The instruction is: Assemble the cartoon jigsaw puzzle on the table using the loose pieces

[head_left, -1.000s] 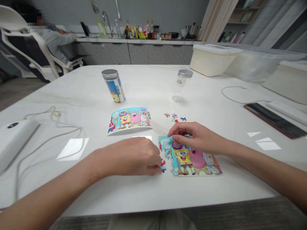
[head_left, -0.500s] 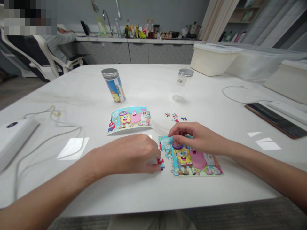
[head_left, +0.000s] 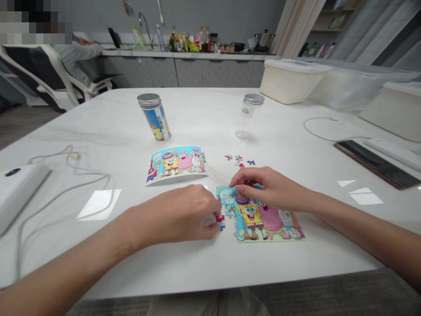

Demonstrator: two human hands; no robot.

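Observation:
A partly joined cartoon puzzle (head_left: 251, 215) lies flat near the table's front edge, with a gap at its lower left. My left hand (head_left: 194, 213) pinches a red and blue puzzle piece (head_left: 221, 223) just left of that gap. Over the puzzle's top edge rests my right hand (head_left: 263, 186), thumb and fingers bent towards each other; whatever may be between them is hidden. Several loose pieces (head_left: 239, 160) lie behind the puzzle. To their left is a curved picture card (head_left: 177, 164) showing the same cartoon figures.
Behind the card stands a labelled jar (head_left: 154, 117), and a clear jar (head_left: 251, 115) is further right. A phone (head_left: 375, 162) and pale bins (head_left: 292, 81) are on the right. A white device (head_left: 23, 188) with cables lies left. A person's sleeve (head_left: 79, 57) shows beyond the table.
The red and blue piece has turned slightly in my left hand and moved up a little. My right hand stays at the puzzle's top edge. The whole view has shifted slightly.

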